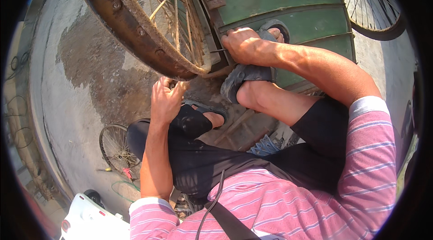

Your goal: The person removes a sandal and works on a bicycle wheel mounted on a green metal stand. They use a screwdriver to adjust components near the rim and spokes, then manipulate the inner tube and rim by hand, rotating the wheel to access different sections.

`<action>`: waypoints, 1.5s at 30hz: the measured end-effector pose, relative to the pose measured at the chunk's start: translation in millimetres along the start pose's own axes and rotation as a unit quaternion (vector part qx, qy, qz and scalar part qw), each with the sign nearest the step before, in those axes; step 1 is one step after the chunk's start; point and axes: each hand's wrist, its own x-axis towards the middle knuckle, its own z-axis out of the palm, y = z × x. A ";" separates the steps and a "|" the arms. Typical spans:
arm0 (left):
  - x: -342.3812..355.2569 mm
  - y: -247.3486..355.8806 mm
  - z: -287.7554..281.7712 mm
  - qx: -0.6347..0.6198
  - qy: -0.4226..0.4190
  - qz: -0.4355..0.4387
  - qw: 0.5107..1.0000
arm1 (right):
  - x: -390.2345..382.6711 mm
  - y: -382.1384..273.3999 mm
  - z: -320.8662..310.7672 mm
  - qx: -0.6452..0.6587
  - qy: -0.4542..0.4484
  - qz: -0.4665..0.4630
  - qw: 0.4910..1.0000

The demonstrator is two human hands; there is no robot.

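Observation:
A rusty spoked wheel [135, 28] stands at the upper left, its rim bare and brown. My left hand [167, 100] is closed at the rim's lower edge, fingertips partly hidden against it. My right hand [246, 46] is a fist beside the green slatted metal panel [279, 7], just right of the wheel. From that fist a thin metal rod [218, 50] points left toward the spokes [187, 19]; its other end is hidden in my fingers. My sandalled foot [252, 82] is close below my right hand.
Another spoked wheel [374, 5] with a dark tyre is at the upper right. A smaller wheel [116, 145] lies on the floor at the left, near a red item [127, 173]. A white object [92, 217] sits at the lower left. Wet-looking brown patches mark the concrete [90, 59].

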 end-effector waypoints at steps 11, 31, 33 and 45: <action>10.2 -21.6 -5.1 -0.026 -0.015 -0.006 1.000 | 4.4 1.0 -4.3 0.040 -0.025 -0.007 0.999; 14.2 -76.1 1.3 -0.159 0.010 -0.093 0.983 | -2.3 1.7 -18.1 0.055 -0.056 0.004 0.997; 12.4 -68.5 5.2 -0.158 0.022 -0.105 0.982 | -4.8 4.4 -13.2 0.056 -0.045 0.004 0.997; 21.5 -58.8 7.1 -0.106 -0.004 -0.125 0.986 | -4.7 4.4 -9.0 0.084 -0.025 -0.008 0.996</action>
